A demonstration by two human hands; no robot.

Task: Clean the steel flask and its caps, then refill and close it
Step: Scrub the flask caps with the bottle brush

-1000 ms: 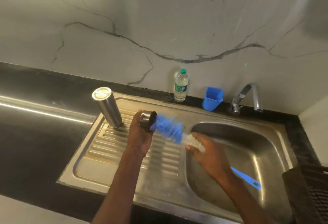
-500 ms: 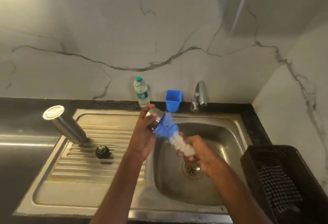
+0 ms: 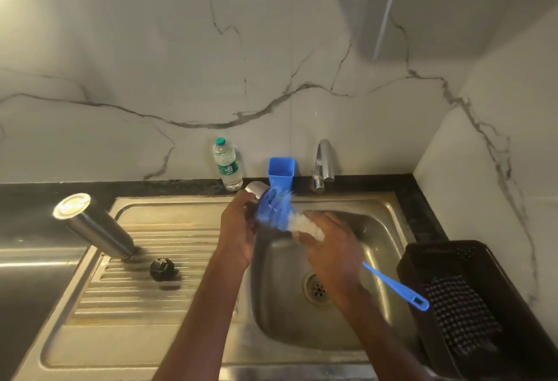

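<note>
My left hand (image 3: 238,226) grips a small steel cap (image 3: 256,189) above the sink's left rim. My right hand (image 3: 329,244) holds a blue and white bottle brush (image 3: 279,213) by its bristled part, the blue bristles pressed into the cap's mouth. The brush's blue handle (image 3: 395,287) sticks out to the right over the basin. The steel flask (image 3: 93,226) stands upside down on the ribbed drainboard (image 3: 181,235) at left. A black inner cap (image 3: 162,269) lies on the drainboard just right of the flask.
The sink basin (image 3: 377,244) with its drain (image 3: 315,288) lies under my hands. A tap (image 3: 323,166), a blue cup (image 3: 281,173) and a plastic water bottle (image 3: 227,164) stand along the back wall. A dark basket (image 3: 428,257) holding a checked cloth sits at right.
The view swung right and up. My hands with cap and brush moved from over the drainboard to over the basin's left edge, and the brush keeps working in the cap.
</note>
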